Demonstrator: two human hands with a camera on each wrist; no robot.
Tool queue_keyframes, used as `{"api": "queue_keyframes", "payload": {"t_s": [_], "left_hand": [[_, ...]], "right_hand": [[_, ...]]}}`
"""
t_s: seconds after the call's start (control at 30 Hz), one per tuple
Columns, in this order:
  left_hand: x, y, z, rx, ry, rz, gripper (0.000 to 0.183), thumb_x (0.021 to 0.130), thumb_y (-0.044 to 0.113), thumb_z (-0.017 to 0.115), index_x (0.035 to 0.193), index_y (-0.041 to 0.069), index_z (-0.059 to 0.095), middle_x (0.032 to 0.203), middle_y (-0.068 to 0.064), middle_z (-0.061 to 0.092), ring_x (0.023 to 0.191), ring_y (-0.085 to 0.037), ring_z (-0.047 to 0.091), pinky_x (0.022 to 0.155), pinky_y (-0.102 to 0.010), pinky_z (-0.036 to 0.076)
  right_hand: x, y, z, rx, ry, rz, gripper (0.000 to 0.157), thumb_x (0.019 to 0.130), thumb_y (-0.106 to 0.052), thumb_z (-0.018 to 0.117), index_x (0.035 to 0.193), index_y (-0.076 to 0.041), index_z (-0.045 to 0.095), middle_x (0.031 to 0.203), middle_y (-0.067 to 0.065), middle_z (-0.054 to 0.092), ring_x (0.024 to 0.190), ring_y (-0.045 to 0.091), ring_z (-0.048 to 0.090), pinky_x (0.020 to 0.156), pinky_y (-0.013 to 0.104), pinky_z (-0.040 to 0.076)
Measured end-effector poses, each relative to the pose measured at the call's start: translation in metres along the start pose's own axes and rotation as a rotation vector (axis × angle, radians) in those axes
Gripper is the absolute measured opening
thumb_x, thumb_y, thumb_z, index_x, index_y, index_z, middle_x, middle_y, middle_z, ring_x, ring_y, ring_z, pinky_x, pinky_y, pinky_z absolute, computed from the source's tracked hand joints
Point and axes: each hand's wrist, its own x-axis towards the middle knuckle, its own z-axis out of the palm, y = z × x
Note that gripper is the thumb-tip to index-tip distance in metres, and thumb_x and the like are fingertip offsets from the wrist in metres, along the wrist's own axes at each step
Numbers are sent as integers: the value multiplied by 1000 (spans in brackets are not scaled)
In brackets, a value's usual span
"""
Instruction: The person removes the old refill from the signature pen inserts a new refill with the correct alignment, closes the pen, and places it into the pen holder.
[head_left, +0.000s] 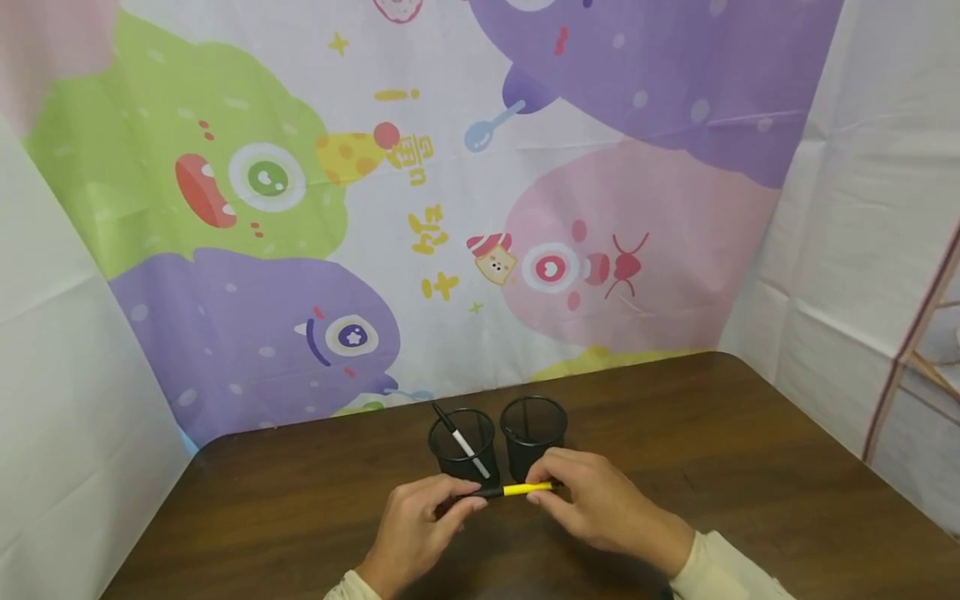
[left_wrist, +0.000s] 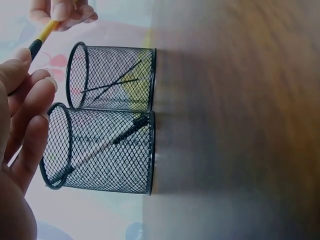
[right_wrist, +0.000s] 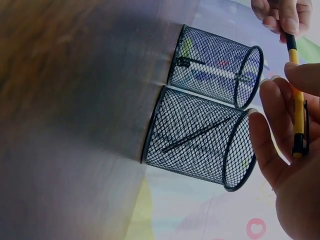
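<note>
A yellow ballpoint pen [head_left: 517, 490] with black ends lies level between both hands, in front of two mesh cups. My left hand [head_left: 416, 521] pinches its black grip end between thumb and fingers. At the other end, my right hand [head_left: 600, 500] holds the yellow barrel, and the pen's black clip [right_wrist: 306, 127] shows beside the palm in the right wrist view. Behind the left hand stands the left black mesh pen cup [left_wrist: 107, 155], with a white-and-black marker [head_left: 463, 442] leaning in it. The right mesh cup [right_wrist: 200, 145] is beside it; thin dark lines show through its mesh.
Both cups stand upright on a dark brown wooden table [head_left: 300, 500]. A cartoon-printed curtain [head_left: 450, 208] hangs along the table's back edge, with white cloth [head_left: 60, 375] on the left and more on the right.
</note>
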Motion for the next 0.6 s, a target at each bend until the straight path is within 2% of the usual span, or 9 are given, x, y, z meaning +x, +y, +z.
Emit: {"api": "queue_keyframes", "payload": {"t_s": [0.27,0.47,0.6], "left_hand": [[-2,-3,3,13,18,36,18,80,7,83,95,14,76,75,8,68,55,7,57,47,-9,45],[-2,-4,3,8,7,30,16,82,5,81,94,14,75,77,8,69,56,6,58,49,-10,47],[-2,-2,2,-4,-17,0,11,86,8,79,93,15,75,75,10,68,56,7,58,50,-10,48]], "right_hand": [[-1,0,0,7,6,-10,18,87,-11,79,93,-20,65,89,-15,61,73,-1,53,64,14,48],[0,1,0,-1,14,-13,18,87,-11,80,93,-20,65,88,-16,60,73,0,53,65,14,48],[-1,0,0,4,5,-6,18,87,-11,80,93,-21,65,89,-16,60,73,0,53,64,18,50]]}}
